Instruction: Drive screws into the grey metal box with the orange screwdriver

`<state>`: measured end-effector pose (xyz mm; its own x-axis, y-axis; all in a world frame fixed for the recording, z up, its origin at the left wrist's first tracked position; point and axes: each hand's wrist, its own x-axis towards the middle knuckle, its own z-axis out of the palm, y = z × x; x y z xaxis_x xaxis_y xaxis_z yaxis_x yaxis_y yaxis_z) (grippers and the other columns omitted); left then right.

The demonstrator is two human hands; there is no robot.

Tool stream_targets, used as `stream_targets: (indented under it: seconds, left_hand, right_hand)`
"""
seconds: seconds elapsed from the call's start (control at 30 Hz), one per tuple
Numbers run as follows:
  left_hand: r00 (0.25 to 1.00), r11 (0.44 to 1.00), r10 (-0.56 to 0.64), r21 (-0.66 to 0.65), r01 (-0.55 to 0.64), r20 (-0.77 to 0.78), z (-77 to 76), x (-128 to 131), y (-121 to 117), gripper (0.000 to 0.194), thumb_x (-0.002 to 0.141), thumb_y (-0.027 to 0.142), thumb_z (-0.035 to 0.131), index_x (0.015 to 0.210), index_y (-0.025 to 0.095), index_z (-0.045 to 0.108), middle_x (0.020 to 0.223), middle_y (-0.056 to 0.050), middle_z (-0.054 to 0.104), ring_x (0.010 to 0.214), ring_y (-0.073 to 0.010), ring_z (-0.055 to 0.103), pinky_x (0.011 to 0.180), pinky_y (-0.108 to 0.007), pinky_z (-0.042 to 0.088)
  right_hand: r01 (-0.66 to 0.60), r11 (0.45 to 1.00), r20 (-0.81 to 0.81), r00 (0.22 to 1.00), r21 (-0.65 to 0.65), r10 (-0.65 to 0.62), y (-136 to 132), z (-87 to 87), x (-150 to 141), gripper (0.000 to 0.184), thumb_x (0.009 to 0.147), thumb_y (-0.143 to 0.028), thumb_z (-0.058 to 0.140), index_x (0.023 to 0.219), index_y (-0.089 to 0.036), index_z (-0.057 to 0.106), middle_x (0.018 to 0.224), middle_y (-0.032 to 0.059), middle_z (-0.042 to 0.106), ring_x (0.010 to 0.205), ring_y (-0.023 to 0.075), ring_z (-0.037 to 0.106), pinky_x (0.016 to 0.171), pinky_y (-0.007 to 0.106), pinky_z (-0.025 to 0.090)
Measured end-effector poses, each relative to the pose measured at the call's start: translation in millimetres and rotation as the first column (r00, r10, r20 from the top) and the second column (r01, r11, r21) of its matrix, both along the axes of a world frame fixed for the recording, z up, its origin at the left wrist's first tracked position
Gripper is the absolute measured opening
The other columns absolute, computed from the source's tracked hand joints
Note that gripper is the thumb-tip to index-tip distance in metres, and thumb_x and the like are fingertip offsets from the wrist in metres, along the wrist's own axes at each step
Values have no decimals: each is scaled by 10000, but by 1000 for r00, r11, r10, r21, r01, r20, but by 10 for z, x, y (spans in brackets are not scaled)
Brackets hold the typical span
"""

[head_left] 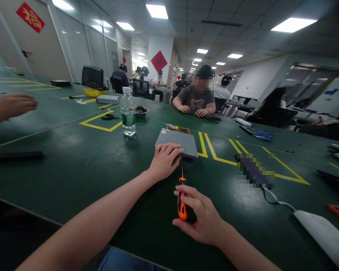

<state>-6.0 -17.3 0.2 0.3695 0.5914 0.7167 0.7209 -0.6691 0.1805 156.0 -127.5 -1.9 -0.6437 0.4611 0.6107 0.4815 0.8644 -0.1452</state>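
Note:
A grey metal box (177, 142) with coloured wires (178, 129) at its far end lies on the green table (73, 162). My left hand (165, 161) rests palm-down on the box's near edge, fingers laid over it. My right hand (201, 216) is closed around the orange-and-black handle of a screwdriver (182, 201). Its thin shaft points away from me, with the tip at the box's near side.
A water bottle (128, 111) stands left of the box, with a small bowl (141, 111) and scissors (109, 117) beyond it. A white device (322, 233) with a cable lies at right. Another person's hand (12, 105) reaches in at far left. A seated person (197, 98) works opposite.

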Motion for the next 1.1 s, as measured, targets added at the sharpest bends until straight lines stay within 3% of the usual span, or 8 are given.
stream_targets:
  seconds: [0.2, 0.37, 0.47, 0.6, 0.73, 0.93, 1.1]
  left_hand:
    - [1000, 1000, 2, 2, -2, 2, -9, 4, 8, 227, 876, 243, 466, 1095, 255, 524, 1217, -9, 559, 1145, -191, 448, 926, -378, 270]
    - [1000, 1000, 3, 9, -3, -6, -14, 0, 12, 230, 869, 241, 476, 1094, 256, 522, 1218, -3, 556, 1140, -187, 453, 930, -377, 270]
    - [1000, 1000, 3, 9, -3, -6, -15, 0, 9, 239, 864, 237, 482, 1098, 258, 523, 1213, -6, 559, 1136, -187, 456, 928, -373, 274]
    - [1000, 1000, 3, 13, -2, -6, -12, 3, 5, 237, 872, 239, 469, 1103, 256, 518, 1217, -10, 559, 1139, -188, 456, 929, -376, 273]
    - [1000, 1000, 7, 19, -7, -6, -18, 6, 10, 234, 876, 239, 462, 1101, 255, 522, 1216, -14, 560, 1144, -189, 453, 932, -377, 273]
    - [1000, 1000, 8, 23, -8, -2, -27, 1, 18, 234, 869, 238, 477, 1097, 253, 527, 1208, -8, 564, 1137, -184, 457, 931, -374, 277]
    - [1000, 1000, 8, 24, -7, -10, -12, 1, 13, 241, 862, 235, 484, 1097, 254, 534, 1207, -12, 562, 1136, -188, 456, 933, -374, 283]
  right_hand:
    - [23, 994, 207, 977, 105, -45, 1, 87, -16, 338, 853, -308, 493, 1153, -155, 502, 1143, 191, 553, 1004, 249, 578, 774, 372, 518]
    - [13, 975, 90, 995, 220, -34, 20, 43, -41, 185, 821, -273, 551, 965, -161, 524, 1062, 161, 615, 834, 190, 626, 679, 310, 532]
    - [12, 983, 41, 999, 184, -20, 22, 16, -17, 201, 825, -278, 539, 979, -153, 505, 1039, 148, 625, 841, 191, 626, 701, 321, 533]
    - [16, 995, 151, 988, 98, -31, 10, 36, 18, 300, 839, -316, 501, 1086, -147, 524, 1116, 159, 583, 961, 220, 591, 770, 358, 517]
    - [14, 990, 217, 975, 142, -45, 12, 68, -17, 302, 863, -340, 498, 1101, -164, 557, 1106, 152, 592, 941, 222, 592, 748, 361, 515]
    - [14, 975, 111, 993, 222, -40, 19, 22, -58, 245, 858, -347, 529, 942, -121, 572, 1032, 158, 631, 831, 193, 615, 685, 311, 525]
    - [18, 994, 154, 988, 110, -35, -13, 24, -4, 298, 865, -350, 487, 1058, -131, 545, 1099, 163, 588, 940, 217, 592, 762, 346, 519]
